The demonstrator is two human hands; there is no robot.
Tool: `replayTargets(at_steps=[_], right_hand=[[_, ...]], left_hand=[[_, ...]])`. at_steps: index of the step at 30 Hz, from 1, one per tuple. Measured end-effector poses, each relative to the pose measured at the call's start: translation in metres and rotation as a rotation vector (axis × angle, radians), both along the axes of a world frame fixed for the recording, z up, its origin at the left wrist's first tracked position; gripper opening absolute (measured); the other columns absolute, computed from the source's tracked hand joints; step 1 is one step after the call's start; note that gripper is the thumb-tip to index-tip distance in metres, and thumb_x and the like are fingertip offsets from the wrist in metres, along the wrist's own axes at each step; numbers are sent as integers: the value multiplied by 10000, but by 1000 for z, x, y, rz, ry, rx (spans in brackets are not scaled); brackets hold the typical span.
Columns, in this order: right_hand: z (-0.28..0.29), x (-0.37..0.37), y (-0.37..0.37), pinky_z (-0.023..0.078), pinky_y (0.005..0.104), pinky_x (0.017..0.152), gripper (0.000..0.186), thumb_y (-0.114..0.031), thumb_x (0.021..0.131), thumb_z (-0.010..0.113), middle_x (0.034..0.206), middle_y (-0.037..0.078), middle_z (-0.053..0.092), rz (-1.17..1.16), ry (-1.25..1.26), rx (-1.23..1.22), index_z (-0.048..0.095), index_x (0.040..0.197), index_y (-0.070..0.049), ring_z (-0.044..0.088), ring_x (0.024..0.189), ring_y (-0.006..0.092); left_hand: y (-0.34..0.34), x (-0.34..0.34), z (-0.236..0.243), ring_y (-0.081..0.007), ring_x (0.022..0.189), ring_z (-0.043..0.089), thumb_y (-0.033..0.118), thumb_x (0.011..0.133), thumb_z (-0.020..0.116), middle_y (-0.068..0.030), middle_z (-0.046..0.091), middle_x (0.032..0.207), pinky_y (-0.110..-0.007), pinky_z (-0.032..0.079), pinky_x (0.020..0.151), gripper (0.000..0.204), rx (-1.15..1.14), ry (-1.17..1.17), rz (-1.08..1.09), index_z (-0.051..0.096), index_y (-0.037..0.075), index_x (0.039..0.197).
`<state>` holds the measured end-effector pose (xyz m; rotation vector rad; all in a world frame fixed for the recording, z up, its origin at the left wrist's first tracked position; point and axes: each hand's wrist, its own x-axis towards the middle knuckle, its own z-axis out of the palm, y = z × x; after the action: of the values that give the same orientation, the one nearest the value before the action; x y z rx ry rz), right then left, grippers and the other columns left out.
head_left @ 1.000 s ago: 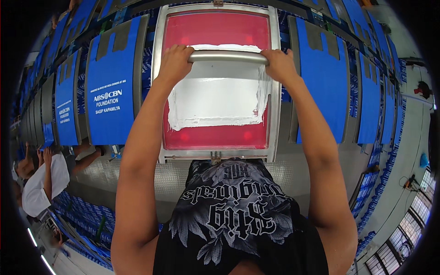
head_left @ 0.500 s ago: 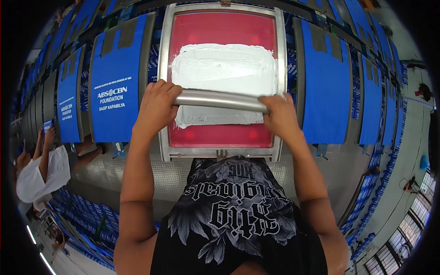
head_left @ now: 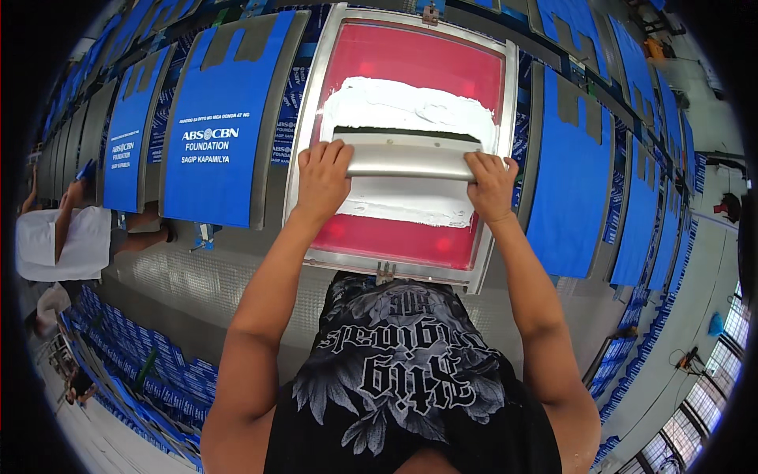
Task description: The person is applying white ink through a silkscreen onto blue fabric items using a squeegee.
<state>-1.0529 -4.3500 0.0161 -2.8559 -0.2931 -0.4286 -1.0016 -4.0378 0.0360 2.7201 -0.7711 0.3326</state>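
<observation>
A squeegee with a silver metal holder (head_left: 409, 160) lies crosswise over a printing screen. My left hand (head_left: 324, 180) is closed around its left end, and my right hand (head_left: 493, 186) grips the right end. The holder is tilted, so a dark strip shows along its far edge. Thick white ink (head_left: 407, 100) is spread over the middle of the red mesh (head_left: 399, 238), both beyond and nearer than the squeegee. A metal screen frame (head_left: 317, 87) surrounds the mesh. Whether the blade touches the mesh is hidden.
Blue bag-shaped fabric pieces lie on boards to the left (head_left: 213, 103) and right (head_left: 570, 174) of the screen. More line both sides. A person in white (head_left: 67, 241) works at the far left. Stacked blue printed pieces (head_left: 150, 351) sit at lower left.
Both hands have moved the squeegee slightly away from me and tipped it, so its flat side and dark edge now show. The view has turned a little, slanting the screen.
</observation>
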Motion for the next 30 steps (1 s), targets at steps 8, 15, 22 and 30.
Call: replayTargets(at_steps=[8,15,22,30], right_hand=[[-16,-32,17,281,508,922,445,15,629,576,1039,49,575,-110,65,-9,555,1055,-110,539,972,223],[52,-81,22,327,488,907,421,7,598,572,890,60,604,-23,277,92,580,1007,-92,548,903,252],[67,-85,29,357,433,873,406,15,595,575,877,84,619,-4,345,108,606,988,-76,557,890,270],[56,-89,33,294,507,1008,386,4,594,587,901,74,641,-73,565,81,626,966,-92,571,919,246]], left_hand=[[2,-1,-31,-264,966,508,1,608,616,-101,561,1028,-397,367,823,398,16,11,-84,542,61,995],[27,-55,35,-277,934,520,10,558,662,-100,558,956,-397,388,812,408,62,271,-107,559,61,949],[35,-55,49,-292,891,535,5,579,663,-95,569,890,-403,423,805,342,-29,382,-152,580,42,909],[33,-66,26,-327,853,545,23,541,684,-113,587,865,-405,434,781,354,-50,460,-134,577,36,878]])
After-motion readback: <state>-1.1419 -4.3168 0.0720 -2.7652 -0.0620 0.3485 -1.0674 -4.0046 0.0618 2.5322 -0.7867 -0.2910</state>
